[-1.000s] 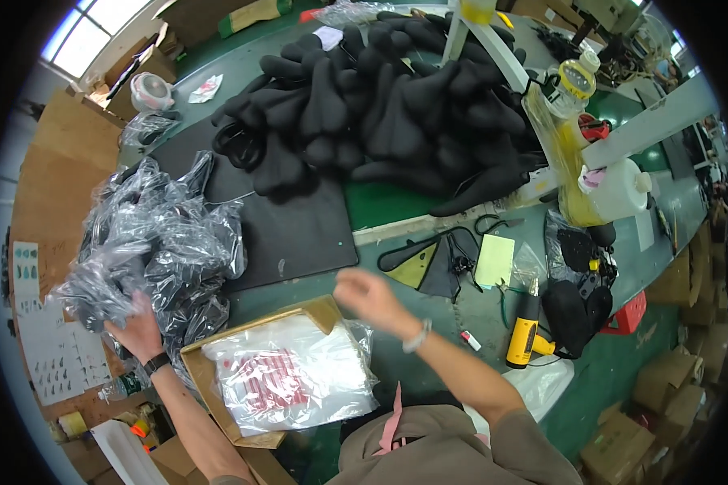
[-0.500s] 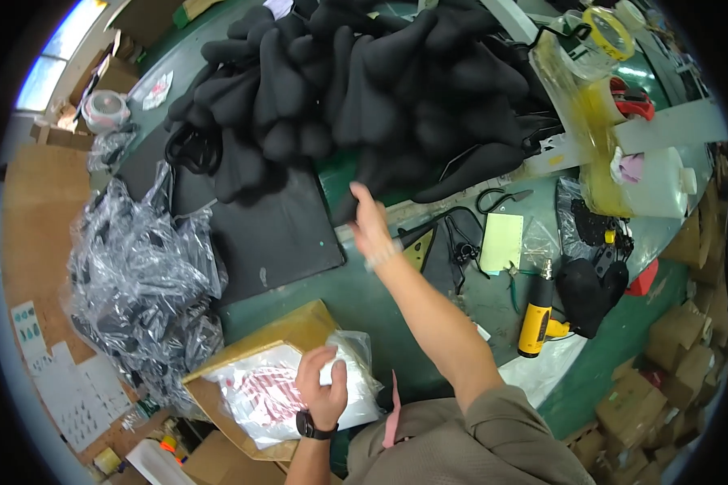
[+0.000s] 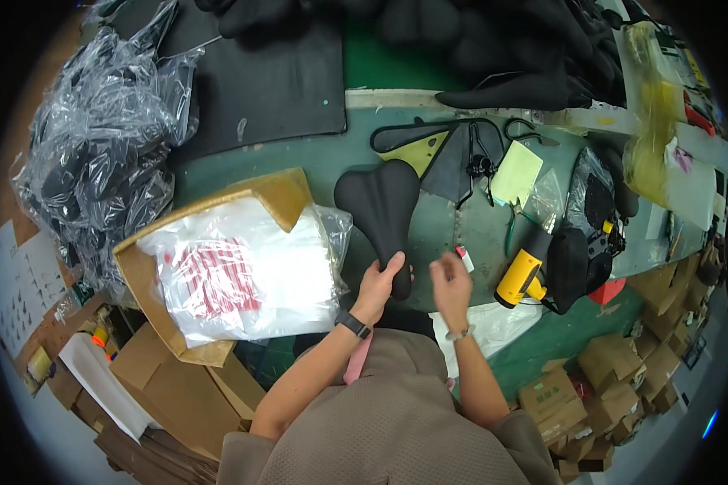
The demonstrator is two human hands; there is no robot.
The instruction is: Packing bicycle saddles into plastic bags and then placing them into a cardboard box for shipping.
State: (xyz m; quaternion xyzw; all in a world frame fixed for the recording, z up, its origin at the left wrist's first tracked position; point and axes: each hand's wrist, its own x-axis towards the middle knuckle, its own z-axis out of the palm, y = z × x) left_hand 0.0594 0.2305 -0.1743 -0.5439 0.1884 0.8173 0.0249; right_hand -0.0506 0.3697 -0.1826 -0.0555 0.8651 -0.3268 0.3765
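Right now the left hand (image 3: 378, 284) grips the narrow nose of the black bike saddle (image 3: 383, 210), just right of the box of clear bags (image 3: 243, 279); right hand (image 3: 450, 279) open, empty, beside the nose. Steady it w/ both hands, I'd say. Beyond: black mat (image 3: 275, 89).

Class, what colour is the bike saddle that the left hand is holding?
Plain black all over; the saddle in the left hand shows best in the head view.
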